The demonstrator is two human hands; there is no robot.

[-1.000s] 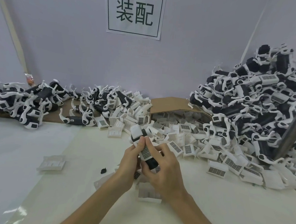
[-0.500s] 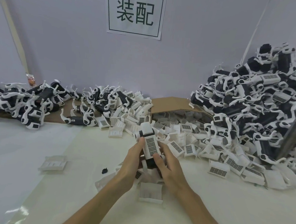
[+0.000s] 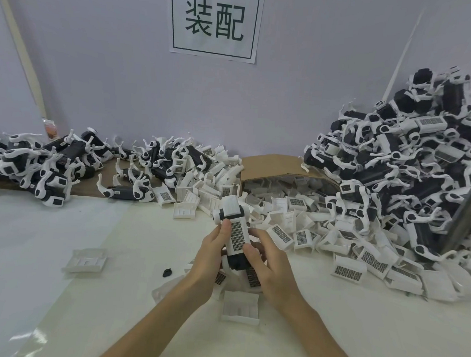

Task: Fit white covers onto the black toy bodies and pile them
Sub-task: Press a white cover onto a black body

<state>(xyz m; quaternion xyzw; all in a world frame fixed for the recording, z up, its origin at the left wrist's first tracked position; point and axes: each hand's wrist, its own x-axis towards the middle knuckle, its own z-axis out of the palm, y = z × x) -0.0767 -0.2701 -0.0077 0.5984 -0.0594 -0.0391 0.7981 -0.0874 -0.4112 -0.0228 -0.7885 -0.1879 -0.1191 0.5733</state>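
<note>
A black toy body [image 3: 238, 260] stands tilted above the table's middle, with a white grilled cover [image 3: 236, 232] lying along its top. My left hand [image 3: 209, 256] grips its left side, thumb on the cover's edge. My right hand [image 3: 268, 264] holds the right side, thumb pressed on the cover's lower end. Loose white covers [image 3: 304, 219] spill from a cardboard box [image 3: 274, 165] behind. Uncovered black bodies [image 3: 48, 162] lie at the far left. A tall pile of toys [image 3: 413, 163] rises at the right.
Single covers lie on the white table: one at the left [image 3: 86, 260], one just below my hands [image 3: 240, 308]. A small black part [image 3: 167, 271] sits beside my left wrist. A grey slanted bar [image 3: 469, 200] crosses the right pile. A paper sign [image 3: 214, 19] hangs on the wall.
The toy has been raised and turned so the grilled cover faces up. My right thumb slid down to the cover's lower end and my left thumb moved up its side.
</note>
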